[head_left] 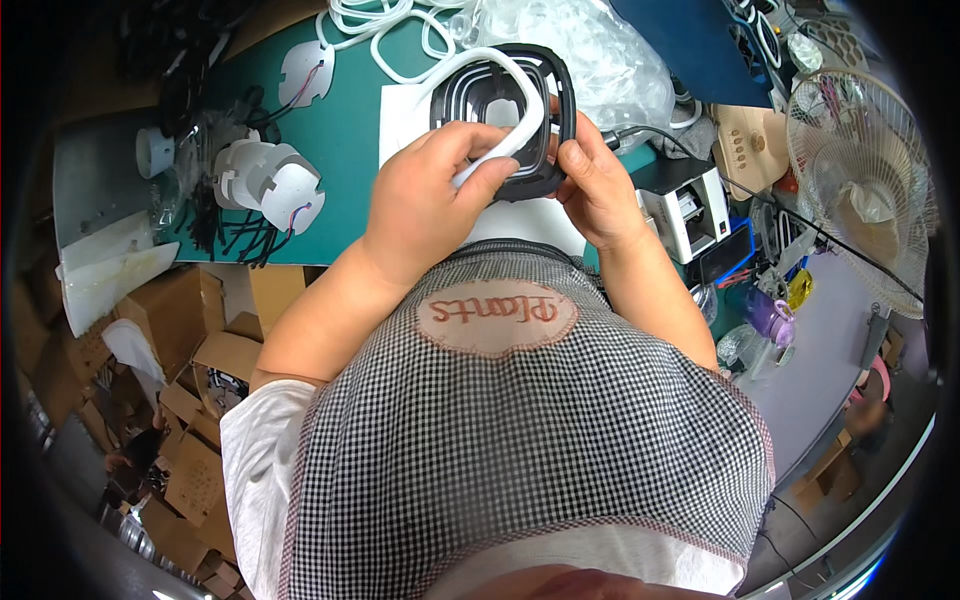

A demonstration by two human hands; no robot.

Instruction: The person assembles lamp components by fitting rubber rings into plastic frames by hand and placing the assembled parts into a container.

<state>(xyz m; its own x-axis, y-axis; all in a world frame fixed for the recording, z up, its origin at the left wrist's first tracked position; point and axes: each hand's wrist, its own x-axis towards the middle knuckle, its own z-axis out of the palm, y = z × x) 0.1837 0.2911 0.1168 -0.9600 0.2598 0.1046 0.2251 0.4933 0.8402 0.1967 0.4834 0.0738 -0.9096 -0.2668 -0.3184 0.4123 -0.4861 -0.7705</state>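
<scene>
A black, rounded-square plastic housing (567,98) with concentric rims is held up in front of me over the table. My right hand (604,195) grips its right side, thumb at the near right corner and fingers behind it. Over the housing arches a white flexible tube or strip (532,118). My left hand (430,190) pinches one end of that strip between thumb and fingers, at the housing's near left part. The fingers of my left hand partly hide the housing's left side. Beneath lies a white sheet (398,122).
White cord coils (385,52) and a clear plastic bag (620,85) lie behind the housing on the green mat (345,190). White plates with wires (290,198) are piled left. A small white-and-black machine (690,212) and a fan (858,190) stand right. Cardboard boxes (175,320) fill the lower left.
</scene>
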